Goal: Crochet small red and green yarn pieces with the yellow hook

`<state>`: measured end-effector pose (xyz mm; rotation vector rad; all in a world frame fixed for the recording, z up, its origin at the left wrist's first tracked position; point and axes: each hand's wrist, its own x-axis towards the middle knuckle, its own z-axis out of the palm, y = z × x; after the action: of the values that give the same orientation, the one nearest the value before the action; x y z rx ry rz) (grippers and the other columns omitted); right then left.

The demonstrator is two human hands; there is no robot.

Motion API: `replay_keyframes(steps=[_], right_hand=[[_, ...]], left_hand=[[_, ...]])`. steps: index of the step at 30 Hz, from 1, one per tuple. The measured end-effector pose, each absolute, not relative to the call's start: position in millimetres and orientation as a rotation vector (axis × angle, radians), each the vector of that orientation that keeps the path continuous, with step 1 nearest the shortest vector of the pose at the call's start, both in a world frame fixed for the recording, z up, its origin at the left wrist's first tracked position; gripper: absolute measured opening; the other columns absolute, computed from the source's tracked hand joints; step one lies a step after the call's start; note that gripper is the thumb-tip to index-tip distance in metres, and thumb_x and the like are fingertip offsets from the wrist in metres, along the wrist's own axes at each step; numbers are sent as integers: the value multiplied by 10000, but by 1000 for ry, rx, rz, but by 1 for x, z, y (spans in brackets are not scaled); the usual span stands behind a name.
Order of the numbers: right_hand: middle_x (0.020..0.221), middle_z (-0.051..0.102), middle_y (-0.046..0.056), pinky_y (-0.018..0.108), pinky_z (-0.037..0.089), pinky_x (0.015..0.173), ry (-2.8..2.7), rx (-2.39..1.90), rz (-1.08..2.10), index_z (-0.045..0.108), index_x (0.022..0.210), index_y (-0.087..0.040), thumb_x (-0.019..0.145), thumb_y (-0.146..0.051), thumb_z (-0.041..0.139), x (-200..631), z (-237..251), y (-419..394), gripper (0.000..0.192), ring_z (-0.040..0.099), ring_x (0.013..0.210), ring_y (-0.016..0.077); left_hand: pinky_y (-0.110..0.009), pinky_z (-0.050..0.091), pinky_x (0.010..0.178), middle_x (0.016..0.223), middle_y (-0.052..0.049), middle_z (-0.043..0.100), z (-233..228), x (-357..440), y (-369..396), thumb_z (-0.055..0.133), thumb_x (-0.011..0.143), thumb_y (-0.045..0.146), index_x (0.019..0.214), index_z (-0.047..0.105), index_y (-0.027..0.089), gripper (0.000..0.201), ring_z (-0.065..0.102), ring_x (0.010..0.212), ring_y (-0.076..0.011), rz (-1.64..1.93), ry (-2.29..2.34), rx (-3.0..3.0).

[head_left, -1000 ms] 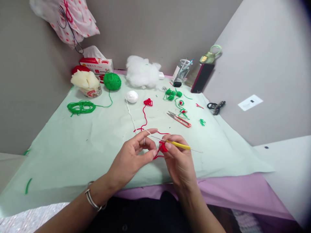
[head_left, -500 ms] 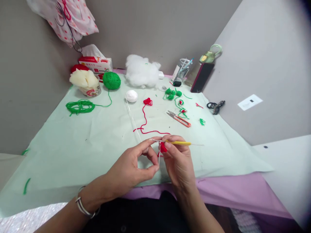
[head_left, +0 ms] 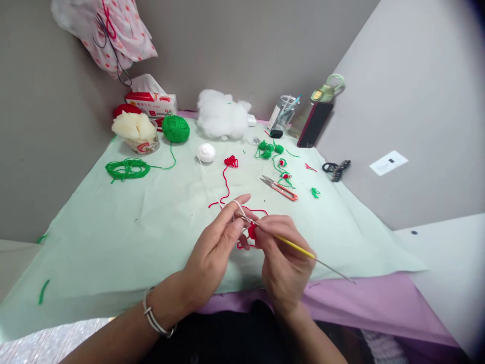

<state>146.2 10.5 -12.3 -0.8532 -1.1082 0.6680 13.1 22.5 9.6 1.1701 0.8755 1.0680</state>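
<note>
My right hand (head_left: pixel 282 258) is closed round a crochet hook (head_left: pixel 295 246) with a yellow grip, its rear end slanting down to the right. A small red crocheted piece (head_left: pixel 252 231) sits at the fingertips, partly hidden behind my right thumb. My left hand (head_left: pixel 215 245) faces it, index finger raised with white yarn (head_left: pixel 238 203) looped over it, thumb bent in by the hook's tip. The yarn leads back to a white ball (head_left: pixel 206 152). Red yarn (head_left: pixel 226 184) trails from the work to a small tangled heap on the cloth.
Thread snips (head_left: pixel 280 188) lie beyond my right hand, near small green and red crocheted bits (head_left: pixel 265 148). Further back are white stuffing (head_left: pixel 223 115), a green yarn ball (head_left: pixel 176 129), a tissue box (head_left: pixel 151 103), a tub (head_left: pixel 146 145), a clear cup (head_left: pixel 282 114) and a phone (head_left: pixel 315 124).
The hook has swung from nearly level to slanting down right. My left thumb has risen from below towards the hook's tip, and the white yarn now loops visibly over the raised index finger.
</note>
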Motion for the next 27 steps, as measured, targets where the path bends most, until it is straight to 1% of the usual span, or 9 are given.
replay_keyframes(steps=[2,5,9,11,14,17,22,24,27], right_hand=[[911,728,26,306,571,642,-1148,-892,610,851,975,-329,895,-29,733,146,-11,6,332,682,811,169],[895,738,28,327,573,701,-1145,-901,608,851,975,-336,896,-31,741,148,-11,6,334,686,867,185],[852,734,2,298,552,714,-982,-810,862,841,909,-339,875,-59,763,149,-12,15,292,668,845,163],[841,731,-6,273,541,695,-910,-774,937,842,881,-335,851,-70,779,148,-11,19,274,660,821,148],[815,723,-10,257,531,659,-878,-752,956,844,856,-329,829,-72,784,145,-9,20,266,652,779,138],[803,724,-8,271,535,661,-872,-761,934,842,840,-327,814,-73,786,144,-7,19,261,660,776,147],[804,731,-6,301,550,692,-866,-793,915,832,828,-324,802,-82,797,144,-10,21,246,676,806,166],[811,733,-5,307,552,701,-866,-807,904,830,832,-325,805,-91,805,143,-13,21,237,676,812,169],[827,735,-5,293,542,693,-858,-802,886,832,841,-329,815,-96,802,141,-15,21,236,670,823,163]], left_hand=[[-326,493,949,1087,-54,703,10,14,22,468,1106,406,1572,519,211,507,637,1038,-208,1076,883,1262],[-309,470,745,796,13,606,8,12,21,431,1119,440,1588,509,236,518,556,739,-169,1058,875,1318],[-308,388,619,652,51,454,8,13,21,456,1108,448,1493,622,236,469,444,620,-159,1107,951,1222],[-301,385,615,654,57,431,9,14,22,506,1092,427,1471,635,230,446,436,618,-154,1133,973,1187],[-289,405,636,707,59,470,10,17,23,585,1055,370,1483,599,210,457,453,634,-142,1160,962,1163],[-285,444,710,736,58,495,11,18,22,635,1012,300,1475,585,196,477,494,682,-143,1160,981,1147],[-312,493,912,709,52,500,12,19,15,696,943,222,1479,591,225,546,620,962,-201,1137,995,1095],[-306,506,930,697,54,491,13,20,14,738,904,191,1435,631,237,544,628,1036,-208,1171,995,1030],[-261,516,925,694,60,500,16,19,15,793,879,197,1306,716,239,436,631,981,-168,1274,911,800]])
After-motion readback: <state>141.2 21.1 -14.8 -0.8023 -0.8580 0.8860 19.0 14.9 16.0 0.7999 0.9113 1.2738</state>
